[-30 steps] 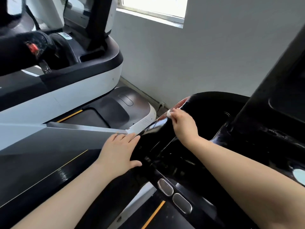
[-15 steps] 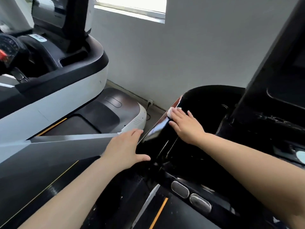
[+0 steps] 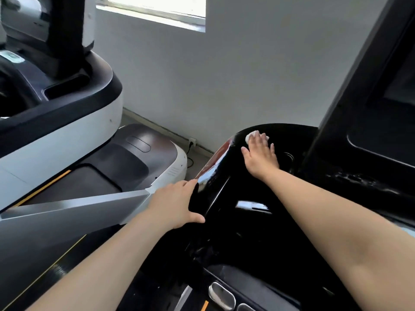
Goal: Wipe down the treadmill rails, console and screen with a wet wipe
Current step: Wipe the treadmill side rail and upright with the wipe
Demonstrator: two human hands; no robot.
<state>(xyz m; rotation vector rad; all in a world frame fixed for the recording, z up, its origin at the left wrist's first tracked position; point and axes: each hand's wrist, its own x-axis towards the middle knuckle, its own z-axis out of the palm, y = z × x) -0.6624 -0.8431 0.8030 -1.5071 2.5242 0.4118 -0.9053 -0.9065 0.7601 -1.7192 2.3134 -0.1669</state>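
Observation:
The treadmill's glossy black console [image 3: 229, 221] fills the lower right of the head view. My right hand [image 3: 260, 156] lies flat on its far top edge, fingers straight, pressing a white wet wipe [image 3: 251, 135] that shows just beyond the fingertips. My left hand [image 3: 175, 203] rests open on the console's left edge, where it meets the grey side rail [image 3: 67, 212], thumb spread to the right. The dark screen panel [image 3: 370, 108] rises at the right. Two silver grip sensors [image 3: 221, 294] sit at the bottom.
A second treadmill with a white and black console [image 3: 67, 122] and its deck [image 3: 125, 162] stands to the left. A grey wall with a window [image 3: 157, 10] is behind, with a socket and cable [image 3: 192, 142] at floor level between the machines.
My right hand has slid the wipe away from me and to the right, along the console's top edge toward its far corner. My left hand has stayed on the console's left edge.

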